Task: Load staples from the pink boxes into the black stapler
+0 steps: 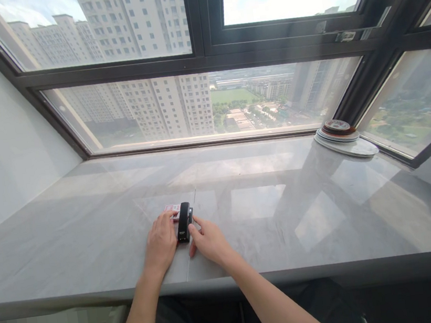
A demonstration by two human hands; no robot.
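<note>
A black stapler (pixel 184 223) lies on the grey stone-look counter (pixel 102 240), its long side pointing away from me. From the left, my left hand (pixel 162 238) rests against it, fingers stretched over the near edge of a small red-and-white packet (pixel 172 208). Part of that packet is hidden by the fingers and the stapler. My right hand (pixel 209 239) is closed at the stapler's right side, thumb and fingers at a metal edge there. Whether a small piece sits between those fingertips is too small to make out.
A stack of plates (pixel 346 148) stands in the far right corner by the window. Dark window frames (pixel 202 62) border the back of the counter. Below its front edge at lower left is an open drawer or box (pixel 117 322) with blurred contents.
</note>
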